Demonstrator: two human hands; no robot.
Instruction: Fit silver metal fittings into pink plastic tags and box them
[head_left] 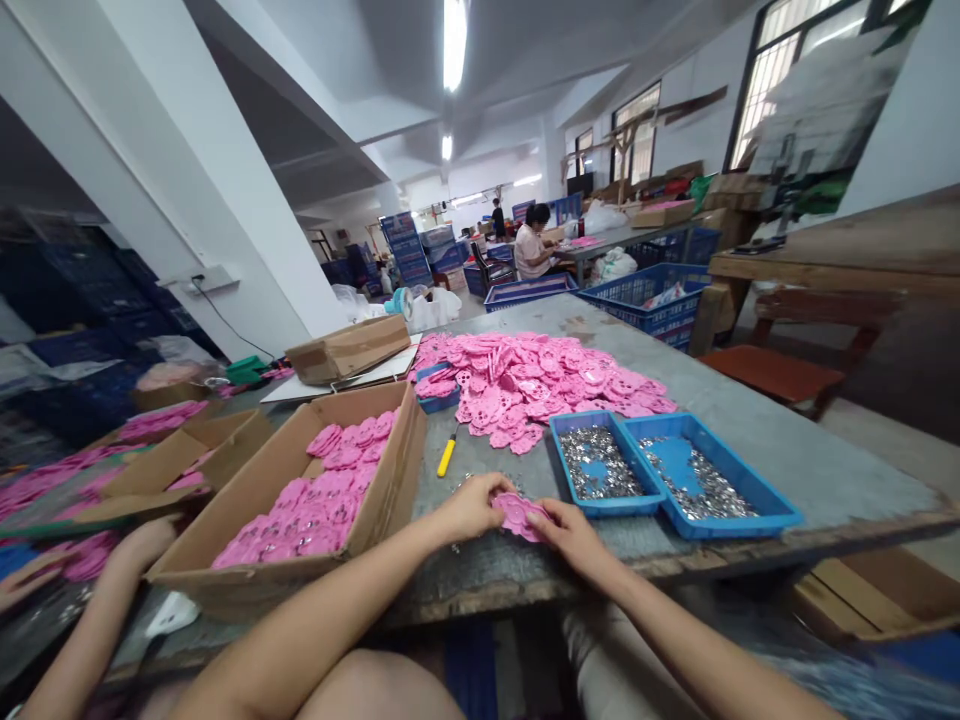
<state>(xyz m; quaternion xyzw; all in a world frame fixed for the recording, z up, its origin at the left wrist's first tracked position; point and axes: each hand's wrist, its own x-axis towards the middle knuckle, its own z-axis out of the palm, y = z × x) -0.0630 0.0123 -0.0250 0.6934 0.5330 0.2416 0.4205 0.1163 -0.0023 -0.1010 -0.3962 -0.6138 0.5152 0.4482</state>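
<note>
Between my two hands, just above the near part of the table, is a flat pink plastic piece (517, 515) with a scalloped edge. My left hand (474, 508) grips its left side with thumb and fingers. The right side is pinched by my right hand (574, 537). Beyond them a large heap of similar pink pieces (547, 380) spreads over the table. Small shiny metal parts fill two blue trays, one (652, 495) close to my right hand and the other (780, 515) farther right. A few tiny metal bits lie beside my left hand.
A cardboard box (412, 455) holding pink pieces stands left of my hands. A yellow-handled screwdriver (447, 456) lies on the grey table (750, 430). At far left, another person's hands (146, 545) work near more pink pieces. Behind, a person (532, 245) sits at another table.
</note>
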